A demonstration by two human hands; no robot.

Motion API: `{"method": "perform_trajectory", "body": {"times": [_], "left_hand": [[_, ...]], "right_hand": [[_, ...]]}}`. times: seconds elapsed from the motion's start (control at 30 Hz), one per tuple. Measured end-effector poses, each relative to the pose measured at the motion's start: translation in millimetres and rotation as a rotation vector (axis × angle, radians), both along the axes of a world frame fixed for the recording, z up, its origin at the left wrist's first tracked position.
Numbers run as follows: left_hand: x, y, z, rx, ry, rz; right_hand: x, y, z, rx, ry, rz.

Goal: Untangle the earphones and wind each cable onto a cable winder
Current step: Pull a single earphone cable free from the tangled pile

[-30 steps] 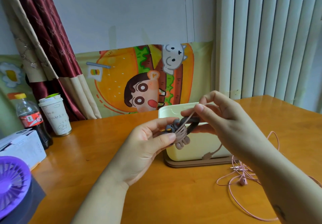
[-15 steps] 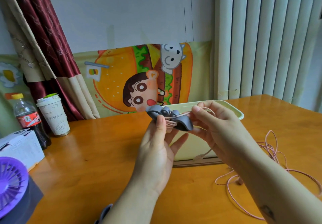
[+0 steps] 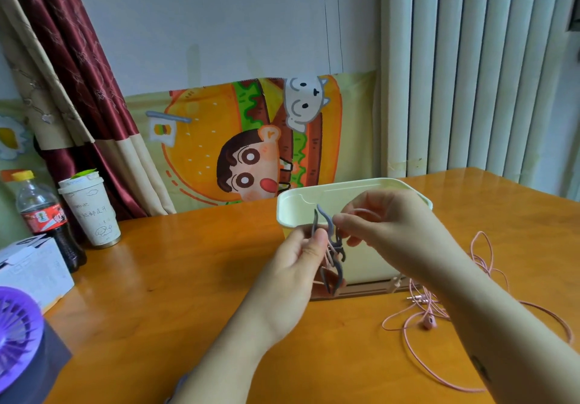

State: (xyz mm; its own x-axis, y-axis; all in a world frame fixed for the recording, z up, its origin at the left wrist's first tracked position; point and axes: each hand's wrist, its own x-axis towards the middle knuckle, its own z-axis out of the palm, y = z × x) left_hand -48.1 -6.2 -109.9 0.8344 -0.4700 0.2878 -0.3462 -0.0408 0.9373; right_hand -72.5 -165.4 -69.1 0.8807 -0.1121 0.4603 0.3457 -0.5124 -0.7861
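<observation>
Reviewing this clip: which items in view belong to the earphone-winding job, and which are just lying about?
In use: grey cable winder, gripped by left hand; pink earphone cable, pinched by right hand.
Lying about: cream bin, cola bottle, paper cup, purple fan, white carton.

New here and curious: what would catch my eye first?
Probably the two hands at centre: the left hand holds a grey cable winder while the right hand pinches the cable of the pink earphones at it. Most of that cable sprawls on the orange table to the right, and a bright cartoon burger poster hangs behind.
</observation>
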Motion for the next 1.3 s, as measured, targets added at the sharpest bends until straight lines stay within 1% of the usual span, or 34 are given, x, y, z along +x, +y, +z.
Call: {"method": "perform_trajectory", "body": {"times": [0.13, 0.2, 0.27, 0.37, 0.43, 0.5, 0.63, 0.8, 0.87, 1.0, 1.07, 1.13, 1.2, 1.3], "left_hand": [[-2.8, -2.2, 3.8, -0.078, 0.053, 0.045], [-1.5, -3.1, 4.0, -0.126, 0.087, 0.077], [0.9, -1.4, 5.3, -0.19, 0.148, 0.102], [2.1, 1.4, 10.6, -0.363, 0.268, 0.128], [0.5, 2.4, 15.3, -0.474, 0.321, 0.138], [-1.4, 3.0, 18.3, -0.571, 0.365, 0.147], [-4.8, 3.5, 23.8, -0.684, 0.436, 0.156], [-8.5, 4.9, 27.8, -0.67, 0.413, 0.179], [-9.6, 5.6, 29.1, -0.658, 0.421, 0.181], [-9.9, 6.9, 29.9, -0.677, 0.467, 0.178], [-8.8, 7.7, 29.8, -0.689, 0.482, 0.177], [-7.2, 7.7, 29.2, -0.678, 0.472, 0.172], [-4.9, 6.3, 27.0, -0.659, 0.449, 0.189], [-4.6, 3.5, 23.6, -0.609, 0.415, 0.18]], "right_hand": [[-4.1, 9.2, -0.8, -0.215, -0.087, -0.072], [-5.2, 16.7, -3.8, -0.281, -0.123, -0.048], [-4.3, 23.9, -8.4, -0.331, -0.21, -0.005], [-2.4, 26.1, -12.9, -0.358, -0.301, 0.032], [-1.3, 25.0, -13.9, -0.342, -0.346, 0.061], [0.4, 25.4, -16.0, -0.368, -0.398, 0.107], [4.2, 24.6, -21.2, -0.467, -0.472, 0.129], [6.0, 19.3, -23.9, -0.387, -0.576, 0.143], [4.4, 17.4, -21.8, -0.437, -0.601, 0.119], [0.5, 17.0, -15.8, -0.599, -0.622, 0.052], [-0.5, 16.4, -14.5, -0.613, -0.605, 0.057], [-0.1, 13.8, -14.6, -0.587, -0.572, 0.076], [1.0, 11.0, -14.1, -0.575, -0.522, 0.076], [1.2, 9.5, -12.1, -0.617, -0.432, 0.044]]}}
